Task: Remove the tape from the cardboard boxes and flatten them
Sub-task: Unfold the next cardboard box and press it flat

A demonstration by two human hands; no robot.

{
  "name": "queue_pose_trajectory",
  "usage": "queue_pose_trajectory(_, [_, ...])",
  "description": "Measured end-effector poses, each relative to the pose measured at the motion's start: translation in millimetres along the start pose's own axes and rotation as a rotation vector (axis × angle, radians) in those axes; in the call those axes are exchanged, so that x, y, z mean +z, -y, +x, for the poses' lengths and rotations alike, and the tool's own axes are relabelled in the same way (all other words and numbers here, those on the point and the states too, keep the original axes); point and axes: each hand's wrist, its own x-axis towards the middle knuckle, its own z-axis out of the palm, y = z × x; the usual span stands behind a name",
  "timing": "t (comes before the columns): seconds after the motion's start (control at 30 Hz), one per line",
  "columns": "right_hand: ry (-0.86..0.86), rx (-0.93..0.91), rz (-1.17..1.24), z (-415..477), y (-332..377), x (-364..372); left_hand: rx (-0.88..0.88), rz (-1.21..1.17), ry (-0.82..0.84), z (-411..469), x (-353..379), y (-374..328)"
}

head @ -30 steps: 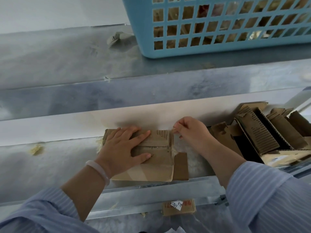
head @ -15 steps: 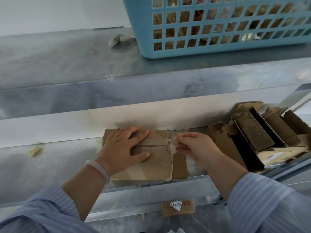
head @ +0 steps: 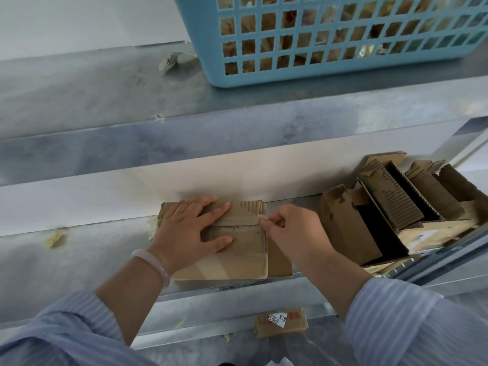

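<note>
Flattened box [head: 237,265] lies on the metal shelf [head: 79,260], on the near side of the blue basket [head: 330,72], below its left end. Left hand [head: 184,233] lies flat on the box, fingers spread, pressing down. Right hand [head: 293,233] pinches a tape end [head: 261,217] at the box edge. Open boxes [head: 390,207] sit below the basket's right end.

We observed a matt brown cardboard box [head: 237,262], ribbed where torn and crossed by smoother tape [head: 216,265], on a dull grey metal shelf [head: 79,260]; the basket [head: 290,78] was smooth blue plastic.
</note>
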Motion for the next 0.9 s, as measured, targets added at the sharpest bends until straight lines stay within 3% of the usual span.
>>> queue_pose_trajectory(0.23, [0.033,-0.148,-0.154,1,6,-6,-0.005,-0.011,0.026,0,-2,-1])
queue_pose_trajectory(0.37, [0.139,-0.16,-0.263,9,14,-15,-0.008,-0.005,0.063,1,-4,-2])
queue_pose_trajectory(0.5, [0.208,0.005,-0.058,17,19,-19,-0.021,-0.004,0.077,2,-4,-2])
queue_pose_trajectory(0.77, [0.425,0.401,0.634,29,13,-20,-0.024,-0.03,0.093,4,-5,-1])
queue_pose_trajectory(0.83, [0.41,0.37,0.655,29,11,-20,-0.026,-0.04,0.086,5,-4,-2])
queue_pose_trajectory(0.9, [0.328,0.227,0.422,29,11,-20,-0.026,-0.037,0.088,6,-3,-2])
